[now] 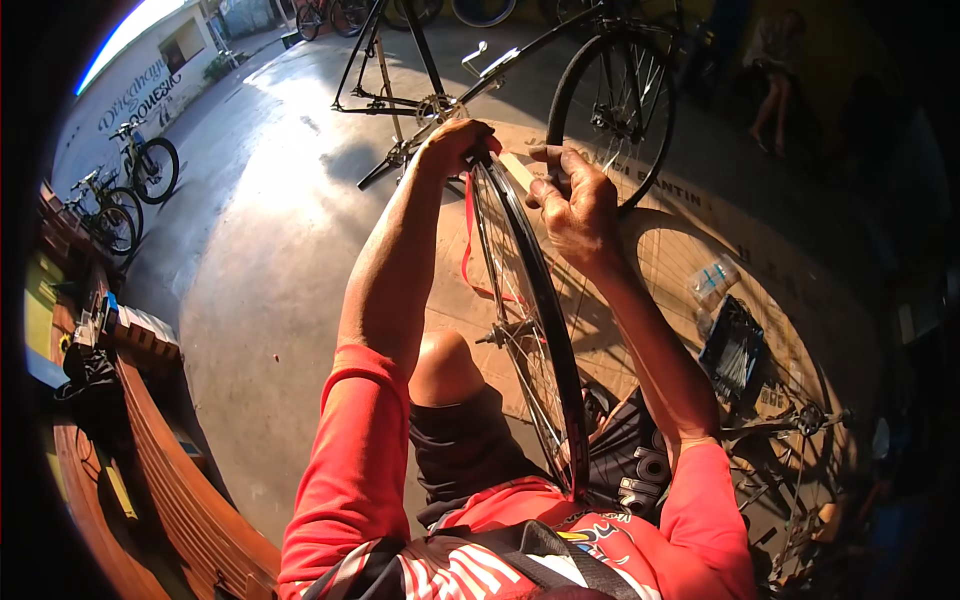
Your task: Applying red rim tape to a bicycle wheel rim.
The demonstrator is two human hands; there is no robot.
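A spoked bicycle wheel rim [529, 277] without a tyre stands upright between my legs, its hub [512, 331] above my lap. At the rim's far edge my left hand [459, 144] grips the rim, with red tape at its fingers. A loose length of this red rim tape [468, 247] hangs down beside the spokes. My right hand [574, 199], just right of the rim, pinches a pale flat strip [516, 171] between thumb and fingers; the strip's far end reaches the rim near my left hand. What exactly the strip is, I cannot tell.
Beyond the hands stands a black bicycle frame [427, 52] with a tyred front wheel [555, 112]. Cardboard [660, 240] covers the floor at right, bearing a tray of spokes [731, 349] and a clear plastic bag [712, 277]. A wooden bench [172, 465] is at left; a person [776, 82] sits far right.
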